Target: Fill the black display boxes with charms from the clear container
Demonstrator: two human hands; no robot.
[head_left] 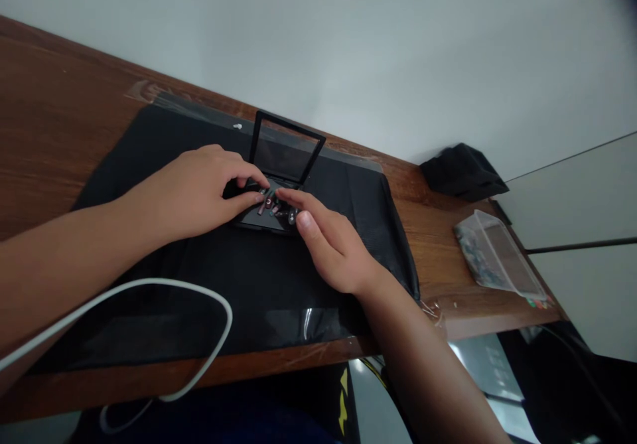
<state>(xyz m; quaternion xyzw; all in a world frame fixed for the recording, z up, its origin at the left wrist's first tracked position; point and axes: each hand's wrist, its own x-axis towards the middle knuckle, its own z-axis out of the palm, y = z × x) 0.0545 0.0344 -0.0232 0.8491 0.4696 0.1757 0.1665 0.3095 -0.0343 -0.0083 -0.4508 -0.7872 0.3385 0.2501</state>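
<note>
Black cloth (213,265) covers part of a wooden surface (438,251). Toward its far side sits a shallow black case (256,225), the framed, see-through lid (283,150) standing raised. Small pieces (275,210) lie inside; a dark red piece (269,202) bears a pale mark too small to read. The left hand (204,185) brings thumb and forefinger close together over them; whether they pinch one, I cannot tell. The right hand (336,245), thumb spread from straight fingers, reaches over the case's right side. A white cable (229,316) loops near left.
</note>
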